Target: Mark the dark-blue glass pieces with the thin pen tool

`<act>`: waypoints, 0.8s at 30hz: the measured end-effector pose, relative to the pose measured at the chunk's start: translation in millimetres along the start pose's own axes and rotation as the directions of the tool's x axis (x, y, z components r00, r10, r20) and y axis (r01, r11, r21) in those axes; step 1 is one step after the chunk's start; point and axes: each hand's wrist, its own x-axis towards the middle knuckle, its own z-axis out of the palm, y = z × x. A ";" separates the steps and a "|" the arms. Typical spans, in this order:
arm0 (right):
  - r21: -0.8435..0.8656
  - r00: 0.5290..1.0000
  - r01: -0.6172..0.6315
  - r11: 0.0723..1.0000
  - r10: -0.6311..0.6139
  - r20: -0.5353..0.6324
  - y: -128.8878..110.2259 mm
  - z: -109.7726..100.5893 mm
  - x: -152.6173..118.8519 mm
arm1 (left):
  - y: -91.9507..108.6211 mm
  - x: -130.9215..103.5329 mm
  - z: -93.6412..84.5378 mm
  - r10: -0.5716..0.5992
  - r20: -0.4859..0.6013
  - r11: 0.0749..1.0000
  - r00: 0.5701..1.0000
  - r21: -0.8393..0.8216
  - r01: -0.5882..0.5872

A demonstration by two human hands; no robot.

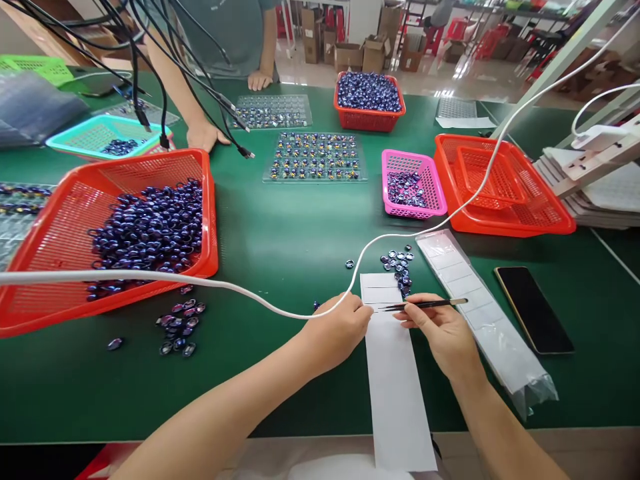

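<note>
My right hand (445,333) grips a pair of black tweezers (430,304), tips pointing left toward my other hand. Closed in a pinch, my left hand (337,330) is by the left edge of a white paper strip (395,393); what its fingers hold is hidden or too small to name. Thin lines cross the strip's far end, and its near end hangs past the table edge. Several small dark, shiny oval pieces (397,260) lie just beyond the strip. A white cable (280,310) runs in front of my left hand.
Left stands a red basket (213,220) of dark ring-like pieces, with a loose pile (181,325) nearby. Beyond are a pink basket (415,212), stacked red baskets (545,223) and filled trays (315,157). A bagged strip pack (485,313) and phone (535,310) lie right. A person (225,53) stands opposite.
</note>
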 end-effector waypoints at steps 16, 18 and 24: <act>-0.190 0.994 -0.010 0.982 -0.010 -0.105 10.1 9.7 -2.6 | -5.6 5.4 12.5 0.137 0.130 0.969 0.982 0.187 -0.160; -0.175 0.994 -0.003 0.984 -0.016 -0.107 11.2 8.0 -2.2 | -5.5 4.7 13.0 0.135 0.125 0.970 0.983 0.187 -0.157; -0.197 0.991 -0.015 0.980 -0.011 -0.130 10.8 9.0 -1.2 | -4.9 3.5 13.2 0.132 0.114 0.971 0.985 0.186 -0.152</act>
